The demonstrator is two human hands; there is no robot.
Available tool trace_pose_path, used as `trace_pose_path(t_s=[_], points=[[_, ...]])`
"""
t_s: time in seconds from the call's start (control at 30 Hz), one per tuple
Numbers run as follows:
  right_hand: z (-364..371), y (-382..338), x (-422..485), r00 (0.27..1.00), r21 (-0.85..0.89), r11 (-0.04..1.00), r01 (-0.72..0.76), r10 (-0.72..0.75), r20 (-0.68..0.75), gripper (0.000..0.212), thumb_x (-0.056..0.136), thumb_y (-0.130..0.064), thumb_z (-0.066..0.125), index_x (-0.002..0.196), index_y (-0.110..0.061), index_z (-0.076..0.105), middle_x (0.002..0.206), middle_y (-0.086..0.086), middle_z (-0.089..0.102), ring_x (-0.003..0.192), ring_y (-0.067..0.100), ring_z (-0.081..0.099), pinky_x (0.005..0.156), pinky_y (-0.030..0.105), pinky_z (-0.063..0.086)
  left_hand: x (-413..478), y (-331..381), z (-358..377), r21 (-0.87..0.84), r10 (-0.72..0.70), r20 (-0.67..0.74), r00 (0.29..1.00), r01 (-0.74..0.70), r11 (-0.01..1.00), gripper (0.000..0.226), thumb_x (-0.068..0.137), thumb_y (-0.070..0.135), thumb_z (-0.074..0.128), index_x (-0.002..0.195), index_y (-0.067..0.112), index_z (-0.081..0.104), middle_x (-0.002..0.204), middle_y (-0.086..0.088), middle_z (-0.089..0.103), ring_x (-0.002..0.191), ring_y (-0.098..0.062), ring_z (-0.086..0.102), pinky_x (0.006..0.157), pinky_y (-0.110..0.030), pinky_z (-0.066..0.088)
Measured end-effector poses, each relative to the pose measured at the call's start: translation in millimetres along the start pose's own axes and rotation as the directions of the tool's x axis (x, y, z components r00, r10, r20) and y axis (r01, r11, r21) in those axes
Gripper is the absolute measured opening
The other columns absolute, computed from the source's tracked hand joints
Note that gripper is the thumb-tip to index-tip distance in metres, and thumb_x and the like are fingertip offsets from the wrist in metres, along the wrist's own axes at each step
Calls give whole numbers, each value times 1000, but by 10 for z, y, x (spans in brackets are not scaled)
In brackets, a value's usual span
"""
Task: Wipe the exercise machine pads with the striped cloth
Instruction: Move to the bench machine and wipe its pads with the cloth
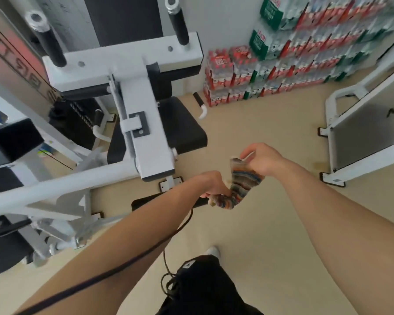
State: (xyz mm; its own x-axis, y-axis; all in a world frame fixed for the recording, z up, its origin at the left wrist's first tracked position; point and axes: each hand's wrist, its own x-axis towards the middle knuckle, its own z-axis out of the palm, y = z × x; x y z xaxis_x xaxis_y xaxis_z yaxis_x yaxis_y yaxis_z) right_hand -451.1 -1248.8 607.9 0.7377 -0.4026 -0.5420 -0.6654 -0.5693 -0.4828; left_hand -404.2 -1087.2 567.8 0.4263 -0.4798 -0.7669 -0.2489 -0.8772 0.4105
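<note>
Both our hands grip the striped cloth (239, 184): our right hand (263, 159) pinches its upper end, and our left hand (212, 185) is closed around its lower end. We hold the cloth in the air between them, above the beige floor (271, 223) and apart from the machine. Just beyond our left hand a dark pad (146, 202) lies low, partly hidden by our forearm. Farther out, the black seat pad (182, 126) sits under the white machine frame (137, 110), with two black-gripped handles (49, 46) rising at the top. Packs of bottled water (271, 71) are stacked against the white wall. Another white machine (362, 133) stands on the right. A thin dark cable (123, 267) runs along our left arm.
</note>
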Motion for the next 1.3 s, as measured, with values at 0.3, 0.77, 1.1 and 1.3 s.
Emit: trace_pose_path(t_s=[0.3, 0.77, 1.1, 1.3], points=[[-1053, 163, 1233, 984, -328, 943, 64, -4, 179, 37, 87, -11, 70, 123, 1, 68, 122, 18, 69, 113, 34, 65, 98, 38, 54, 953, 784, -491, -198, -122, -29, 992, 114, 974, 14, 94, 18, 63, 100, 6, 69, 84, -8, 71, 61, -16, 67, 53, -26, 57], [-2190, -292, 3286, 814, -240, 852, 465, -304, 496, 16, 98, -29, 60, 104, -15, 63, 98, 6, 63, 93, 25, 58, 78, 29, 40, 1966, 1455, -1439, -656, -501, -305, 810, 203, 727, 22, 96, 27, 62, 115, 18, 68, 102, -6, 73, 87, -22, 73, 76, -35, 64], [-2127, -1340, 4489, 668, -292, 629, 721, -517, 535, 31, 99, -40, 54, 78, -17, 61, 76, 4, 66, 74, 25, 64, 69, 38, 52, 2886, 932, -2207, -830, -627, -259, 735, 163, 534, 22, 95, 33, 67, 107, 16, 75, 102, -3, 75, 92, -19, 72, 84, -35, 60], [-2091, -2036, 5328, 605, -372, 488, 790, -522, 601, 36, 102, -38, 50, 72, -20, 54, 71, 1, 60, 64, 15, 56, 53, 28, 34, 3378, 717, -2831, -899, -624, -231, 747, 81, 430, 23, 96, 29, 66, 112, 13, 72, 103, -8, 74, 83, -21, 71, 54, -24, 56]])
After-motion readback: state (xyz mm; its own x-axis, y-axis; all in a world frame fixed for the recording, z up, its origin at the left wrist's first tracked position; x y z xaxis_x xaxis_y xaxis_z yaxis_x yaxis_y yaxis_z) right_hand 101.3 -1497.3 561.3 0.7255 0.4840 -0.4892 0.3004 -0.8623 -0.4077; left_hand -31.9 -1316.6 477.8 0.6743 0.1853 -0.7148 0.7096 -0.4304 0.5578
